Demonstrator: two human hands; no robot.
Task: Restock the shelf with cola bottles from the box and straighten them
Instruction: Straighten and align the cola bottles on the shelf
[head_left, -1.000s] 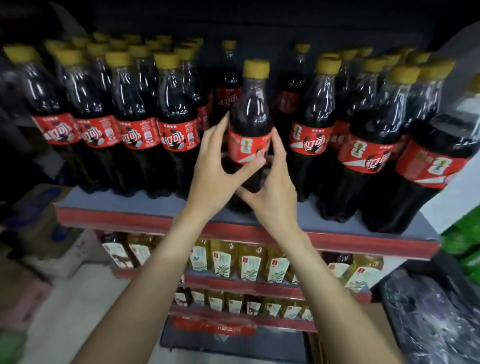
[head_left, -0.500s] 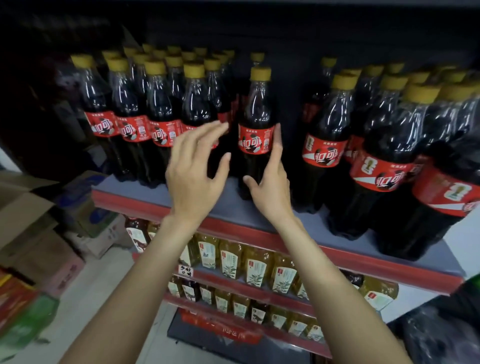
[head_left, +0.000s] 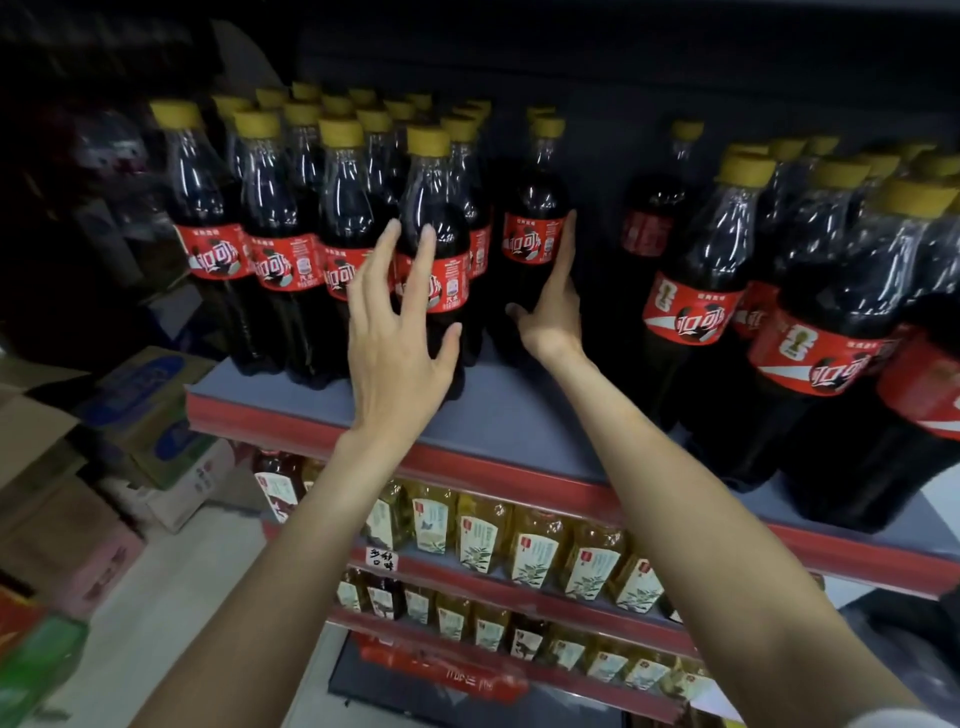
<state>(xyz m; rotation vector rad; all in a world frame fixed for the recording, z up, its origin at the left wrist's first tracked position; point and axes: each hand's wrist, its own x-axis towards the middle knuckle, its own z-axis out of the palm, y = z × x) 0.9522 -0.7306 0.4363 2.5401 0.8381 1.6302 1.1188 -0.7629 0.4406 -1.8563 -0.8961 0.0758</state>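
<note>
Two bare forearms reach up and forward from the bottom of the view. Beneath them, lower shelves (head_left: 519, 597) carry rows of yellow-liquid bottles (head_left: 535, 553) with pale labels. Out to the left of the left arm, cardboard boxes (head_left: 130, 415) are stacked on the floor.

The left hand (head_left: 397, 358) is raised above the red-edged cola shelf (head_left: 493, 467), fingers spread and straight, gripping nothing. Its fingertips (head_left: 426, 236) lie over the label of the front cola bottle (head_left: 434, 228) at the right end of the left-hand block; whether they touch the plastic or hover just in front of it is hard to tell from this angle.

The right hand (head_left: 553, 312) stands edge-on just to the right of the left hand, fingers pressed together and straight, thumb sticking out toward the left. Its flat fingers lie along the right side of a single cola bottle (head_left: 530, 228), which stands upright a little further back on the shelf, label facing forward, between the two hands.

To the left of the left hand, the block of cola bottles (head_left: 291, 234) stands in tight rows, yellow caps running back into the dark. To the right of the right hand is a bare strip of grey shelf, one bottle (head_left: 657, 218) set well back, then a second crowd of larger-looking cola bottles (head_left: 810, 312) at the front edge.
</note>
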